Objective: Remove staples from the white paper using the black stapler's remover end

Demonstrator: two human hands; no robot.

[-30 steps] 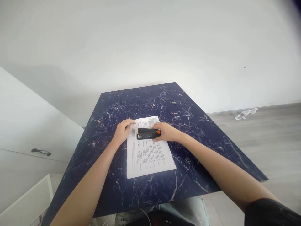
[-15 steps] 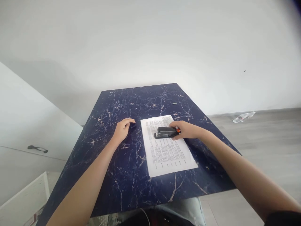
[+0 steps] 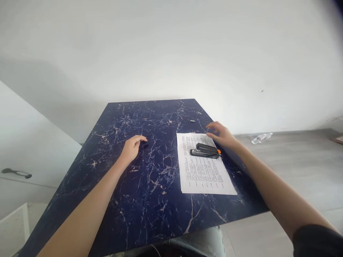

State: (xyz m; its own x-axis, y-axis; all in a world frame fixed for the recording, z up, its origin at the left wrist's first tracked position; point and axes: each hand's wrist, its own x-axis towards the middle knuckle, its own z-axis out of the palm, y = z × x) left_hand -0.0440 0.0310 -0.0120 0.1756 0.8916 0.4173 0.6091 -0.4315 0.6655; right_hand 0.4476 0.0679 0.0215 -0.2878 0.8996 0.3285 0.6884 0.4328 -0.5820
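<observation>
A black stapler [image 3: 205, 151] with an orange end lies across the printed paper [image 3: 199, 185], on the right half of the table. Nothing holds the stapler. My right hand [image 3: 220, 134] hovers just beyond it by the paper's far right corner, thumb and fingers apart. Well left of the paper, my left hand [image 3: 132, 147] is over the dark tabletop, fingers loosely bent forward with nothing visible in them. Farther back sits a small grey strip [image 3: 192, 121], perhaps staples; it is too small to be sure.
The dark blue marbled table [image 3: 158, 210] stands against a white wall [image 3: 160, 46]. A clear plastic bottle [image 3: 262, 138] lies on the grey floor to the right. At the left is a white cabinet with a black handle [image 3: 16, 173].
My right hand has let go of the stapler and moved away toward the table's far right side. Paper and stapler have shifted right on the table. The view has turned slightly right.
</observation>
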